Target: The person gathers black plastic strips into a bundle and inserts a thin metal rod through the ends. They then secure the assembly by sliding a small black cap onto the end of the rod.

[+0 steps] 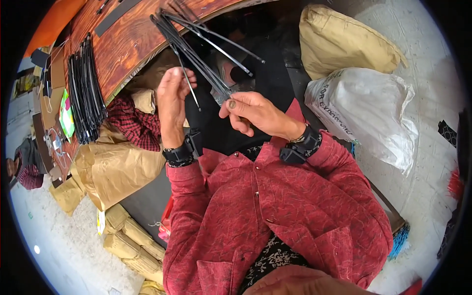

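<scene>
My right hand is closed on the near end of a bundle of long, thin black rods, with thumb and fingertips pinched together. The bundle slants up and away to the left, over the table edge. From its far end a few rods splay out to the right, with pale ends. One single rod hangs off to the left side. Next to this rod is my left hand, palm turned inward, fingers loosely curled and the thumb apart. The single rod crosses the fingertips without the thumb pressing on it.
A reddish wood-grain table curves across the far left, bearing a thick pile of similar black rods. Brown paper sacks are at the left. A tan sack and a white sack stand on the floor at right.
</scene>
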Motion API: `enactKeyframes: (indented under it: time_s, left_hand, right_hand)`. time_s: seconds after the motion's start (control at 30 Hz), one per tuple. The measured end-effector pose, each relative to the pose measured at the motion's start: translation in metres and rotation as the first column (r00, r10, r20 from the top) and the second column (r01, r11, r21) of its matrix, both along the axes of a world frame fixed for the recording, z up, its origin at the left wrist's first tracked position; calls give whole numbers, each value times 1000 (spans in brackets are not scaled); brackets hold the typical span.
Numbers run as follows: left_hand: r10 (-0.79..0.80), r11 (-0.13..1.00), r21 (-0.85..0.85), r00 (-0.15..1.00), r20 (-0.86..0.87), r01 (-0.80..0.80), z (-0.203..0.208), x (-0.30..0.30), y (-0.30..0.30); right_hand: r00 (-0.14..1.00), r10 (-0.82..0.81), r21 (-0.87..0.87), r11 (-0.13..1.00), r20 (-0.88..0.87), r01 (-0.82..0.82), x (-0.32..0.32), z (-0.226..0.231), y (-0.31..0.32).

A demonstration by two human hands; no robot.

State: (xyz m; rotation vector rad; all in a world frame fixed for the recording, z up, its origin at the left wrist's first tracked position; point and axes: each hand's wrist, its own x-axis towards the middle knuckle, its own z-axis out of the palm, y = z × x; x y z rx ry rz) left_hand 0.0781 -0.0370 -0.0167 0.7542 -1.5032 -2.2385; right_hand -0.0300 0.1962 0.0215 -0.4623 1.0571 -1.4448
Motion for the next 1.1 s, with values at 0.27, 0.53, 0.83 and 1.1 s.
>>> enactKeyframes:
  time_s: [0.27, 0.53, 0.83, 1.1]
  left_hand:
    - [-82, 986, -137, 991, 107, 96, 29, -11, 38]
    - [160, 948, -292, 982, 97, -125, 27, -16, 38]
    - [314, 599, -776, 950, -2, -200, 42, -14, 62]
    - [97, 956, -287, 991, 92, -66, 38, -13, 65]
  right_hand:
    - [997, 62, -44, 997, 51, -60, -1, -10, 1]
    - [854, 134, -185, 982, 502, -45, -4, -22, 4]
    - [985, 18, -81, 997, 170, -5, -5, -14, 9]
    - [993, 101, 19, 995, -62, -99, -1, -13, 12]
